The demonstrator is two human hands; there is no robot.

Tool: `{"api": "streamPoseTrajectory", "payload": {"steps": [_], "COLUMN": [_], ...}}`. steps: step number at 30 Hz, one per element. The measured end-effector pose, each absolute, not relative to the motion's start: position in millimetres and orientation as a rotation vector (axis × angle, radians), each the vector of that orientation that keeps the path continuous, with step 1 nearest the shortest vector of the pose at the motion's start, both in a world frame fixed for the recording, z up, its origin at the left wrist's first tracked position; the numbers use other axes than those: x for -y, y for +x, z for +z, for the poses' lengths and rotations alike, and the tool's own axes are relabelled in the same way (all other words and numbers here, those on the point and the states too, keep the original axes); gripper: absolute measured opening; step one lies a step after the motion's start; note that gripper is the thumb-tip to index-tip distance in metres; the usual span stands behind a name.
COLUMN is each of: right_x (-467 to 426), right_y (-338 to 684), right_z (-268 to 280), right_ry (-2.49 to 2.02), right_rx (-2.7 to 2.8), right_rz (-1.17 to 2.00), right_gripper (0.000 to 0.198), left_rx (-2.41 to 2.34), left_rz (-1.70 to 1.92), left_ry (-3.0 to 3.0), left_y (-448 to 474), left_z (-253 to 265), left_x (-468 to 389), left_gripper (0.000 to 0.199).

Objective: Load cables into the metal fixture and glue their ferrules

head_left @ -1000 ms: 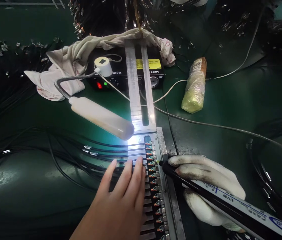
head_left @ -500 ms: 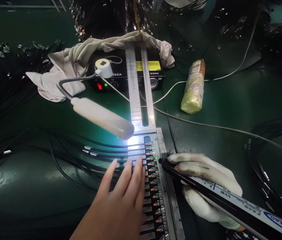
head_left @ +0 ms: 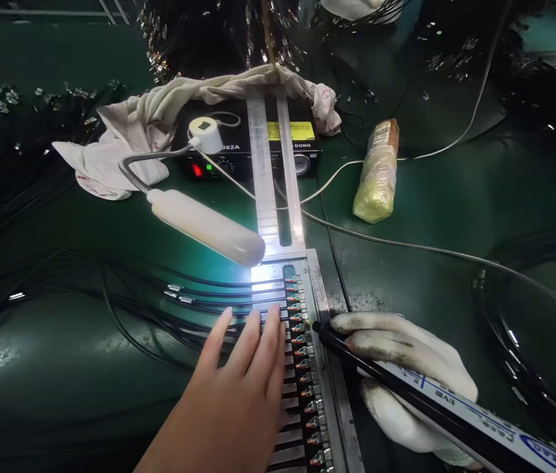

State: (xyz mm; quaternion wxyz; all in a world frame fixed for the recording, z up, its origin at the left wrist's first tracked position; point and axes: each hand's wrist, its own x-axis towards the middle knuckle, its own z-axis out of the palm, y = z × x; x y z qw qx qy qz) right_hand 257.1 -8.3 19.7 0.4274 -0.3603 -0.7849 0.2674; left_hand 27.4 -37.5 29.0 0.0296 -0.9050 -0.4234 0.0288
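My bare left hand (head_left: 231,387) lies over the black cables at the left edge of a long metal fixture (head_left: 340,407), its fingers spread. In the fixture sits a row of small connectors (head_left: 301,351) with thin coloured wires, each at the end of a black cable. In a stained white glove, my right hand (head_left: 413,374) grips a black syringe with a white label (head_left: 448,401) marked UV, apparently UV glue. The syringe's dark tip points left, close to the connectors just beyond my left fingertips. The tiny gap between tip and connector is hard to judge.
A white lamp (head_left: 206,226) on a bent neck lights the fixture's far end. Behind stands a black control box (head_left: 238,161) with a cloth (head_left: 135,125) draped over it. A wrapped roll (head_left: 376,177) and a thin hose (head_left: 416,246) lie at right; cable bundles (head_left: 135,302) spread at left.
My right hand and the syringe tip have moved slightly towards me along the connector row. My left hand stays nearly in place; the view has shifted a little.
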Motion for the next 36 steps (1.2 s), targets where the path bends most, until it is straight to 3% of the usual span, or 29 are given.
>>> {"api": "streamPoseTrajectory", "payload": {"steps": [36], "right_x": [8.2], "right_y": [259.9], "right_z": [20.3], "right_ry": [-0.904], "right_rx": [1.977], "right_rz": [0.680], "right_gripper": [0.026], "left_rx": [1.332], "left_rz": [0.072], "left_ry": [-2.794], "left_y": [28.5], "left_z": [29.2], "left_x": [35.6], "left_gripper": [0.051]}}
